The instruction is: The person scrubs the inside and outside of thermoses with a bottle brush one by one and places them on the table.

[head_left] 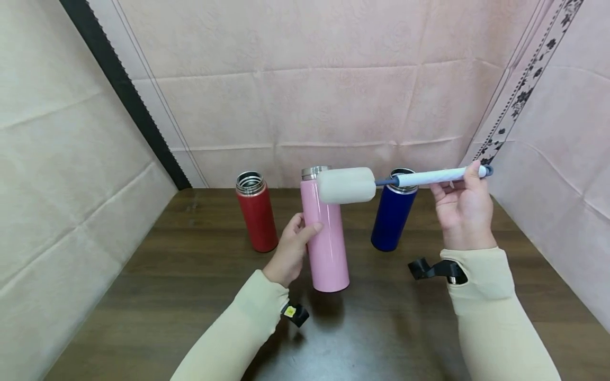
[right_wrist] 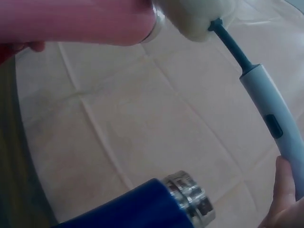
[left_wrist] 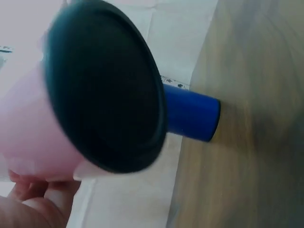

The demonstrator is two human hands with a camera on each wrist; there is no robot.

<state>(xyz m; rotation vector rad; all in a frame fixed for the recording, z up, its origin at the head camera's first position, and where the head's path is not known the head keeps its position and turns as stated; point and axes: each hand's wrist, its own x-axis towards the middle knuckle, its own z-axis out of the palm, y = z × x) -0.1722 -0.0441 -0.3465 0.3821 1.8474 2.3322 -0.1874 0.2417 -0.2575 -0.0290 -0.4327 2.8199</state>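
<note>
My left hand [head_left: 292, 248] grips the pink bottle [head_left: 330, 254] around its side. The bottle is held up off the table, and its dark round base [left_wrist: 109, 90] faces the camera in the left wrist view. No lid covers its steel neck. In my right hand [head_left: 464, 217] is a bottle brush, pinched near the end of its pale blue handle [head_left: 431, 177]. The brush lies nearly level, and its white sponge head [head_left: 347, 185] appears in front of the pink bottle's upper part in the head view. The right wrist view shows the sponge beside the bottle's mouth.
A red bottle [head_left: 259, 219] without a lid stands at the left on the brown wooden table [head_left: 190, 307]. Behind the brush, at the right, stands a dark blue bottle [head_left: 392, 222], also lidless. Pale cloth walls [head_left: 333, 106] enclose the back and both sides.
</note>
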